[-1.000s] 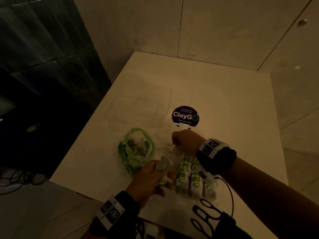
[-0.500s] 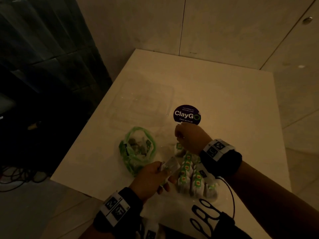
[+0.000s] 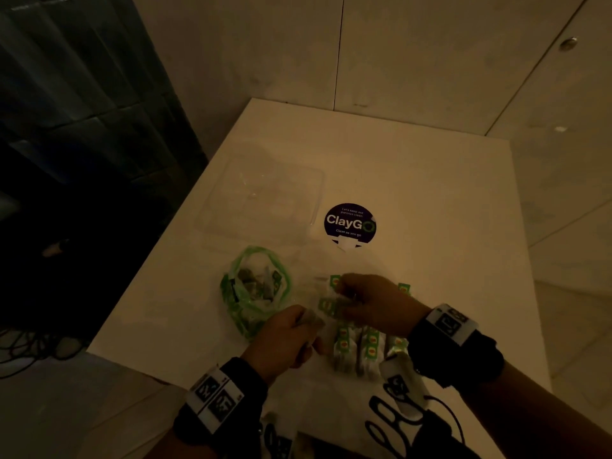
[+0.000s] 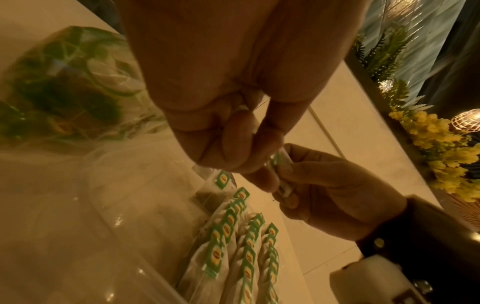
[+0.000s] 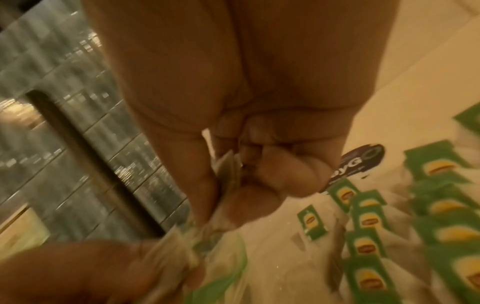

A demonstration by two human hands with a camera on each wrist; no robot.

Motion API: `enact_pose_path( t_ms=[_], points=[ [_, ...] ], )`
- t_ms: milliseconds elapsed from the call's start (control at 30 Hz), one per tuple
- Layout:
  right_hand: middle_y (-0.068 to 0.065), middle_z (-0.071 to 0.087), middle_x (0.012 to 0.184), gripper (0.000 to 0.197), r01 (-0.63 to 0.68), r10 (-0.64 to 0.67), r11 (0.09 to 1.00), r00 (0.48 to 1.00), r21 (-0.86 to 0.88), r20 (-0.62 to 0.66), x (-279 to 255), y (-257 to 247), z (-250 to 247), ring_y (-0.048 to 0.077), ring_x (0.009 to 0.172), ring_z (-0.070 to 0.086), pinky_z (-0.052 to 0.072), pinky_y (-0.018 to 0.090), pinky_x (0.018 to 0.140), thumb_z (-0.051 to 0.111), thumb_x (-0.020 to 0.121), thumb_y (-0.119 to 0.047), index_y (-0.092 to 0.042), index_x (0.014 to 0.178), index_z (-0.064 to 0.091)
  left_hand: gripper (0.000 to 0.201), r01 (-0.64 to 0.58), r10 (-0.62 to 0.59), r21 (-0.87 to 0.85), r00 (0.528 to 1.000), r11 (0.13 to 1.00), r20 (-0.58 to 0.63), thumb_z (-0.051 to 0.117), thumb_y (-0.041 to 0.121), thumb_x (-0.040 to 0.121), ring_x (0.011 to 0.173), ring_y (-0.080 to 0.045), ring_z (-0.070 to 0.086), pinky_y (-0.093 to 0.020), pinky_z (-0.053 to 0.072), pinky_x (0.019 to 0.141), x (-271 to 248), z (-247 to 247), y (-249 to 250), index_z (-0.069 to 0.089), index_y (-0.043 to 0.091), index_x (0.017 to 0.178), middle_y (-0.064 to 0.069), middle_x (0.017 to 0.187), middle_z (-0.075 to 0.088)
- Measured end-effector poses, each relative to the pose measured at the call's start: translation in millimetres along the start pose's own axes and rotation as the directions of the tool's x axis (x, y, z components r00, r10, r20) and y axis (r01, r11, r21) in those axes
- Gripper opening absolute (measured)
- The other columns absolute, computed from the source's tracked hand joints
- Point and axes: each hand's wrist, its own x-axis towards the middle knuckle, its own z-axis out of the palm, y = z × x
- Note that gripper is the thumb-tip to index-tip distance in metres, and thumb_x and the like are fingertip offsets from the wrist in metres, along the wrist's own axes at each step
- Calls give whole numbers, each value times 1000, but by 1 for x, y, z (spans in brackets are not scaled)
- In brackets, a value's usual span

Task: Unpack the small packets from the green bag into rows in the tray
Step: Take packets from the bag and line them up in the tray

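The green bag (image 3: pixel 255 286) lies open on the white table with several small packets inside; it also shows blurred in the left wrist view (image 4: pixel 64 82). To its right, rows of white packets with green tags (image 3: pixel 361 342) stand in a clear tray (image 4: pixel 116 226). My left hand (image 3: pixel 309 323) grips a small bunch of packets (image 5: pixel 168 253) just above the tray's left side. My right hand (image 3: pixel 341 303) meets it and pinches one packet (image 4: pixel 281 174) by its end, the green tag (image 3: pixel 328 306) sticking out. Both hands have curled fingers.
A second clear plastic container (image 3: pixel 265 200) sits farther back on the table. A round dark ClayGo sticker (image 3: pixel 349 223) lies right of it. The table's left edge (image 3: pixel 159 276) drops to a dark floor with cables. Walls close the far side.
My right hand has come back from the far end of the rows to my left hand and now pinches a packet there. The left hand has barely shifted.
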Motion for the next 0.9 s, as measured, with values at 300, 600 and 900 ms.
enact_pose_path(
  t_ms=[300,600,900],
  points=[
    [10,58,82,19,-100,103,995,969,24,-223,21,3,-17,16,70,51,45,40,73,55,91,-13,-9,74,64,13,-47,51,86,998,995,-38,53,10,92,50,-18,54,-28,39,46,-7,-4,-3,63,2,90,2,59,62],
    [5,71,97,21,-269,257,931,963,-246,-80,54,4,4,16,82,58,45,27,77,61,86,-20,-8,97,75,14,-104,104,130,995,986,13,53,3,92,59,-17,59,-28,42,49,-7,-11,-13,65,3,99,-25,104,64],
    [5,60,90,17,-395,356,804,918,-444,-172,63,4,16,24,89,60,49,31,74,57,89,-21,-9,94,67,15,-118,120,166,993,979,-3,52,1,90,61,-22,56,-27,41,47,-7,-14,-17,65,6,97,-36,97,61]
  ],
)
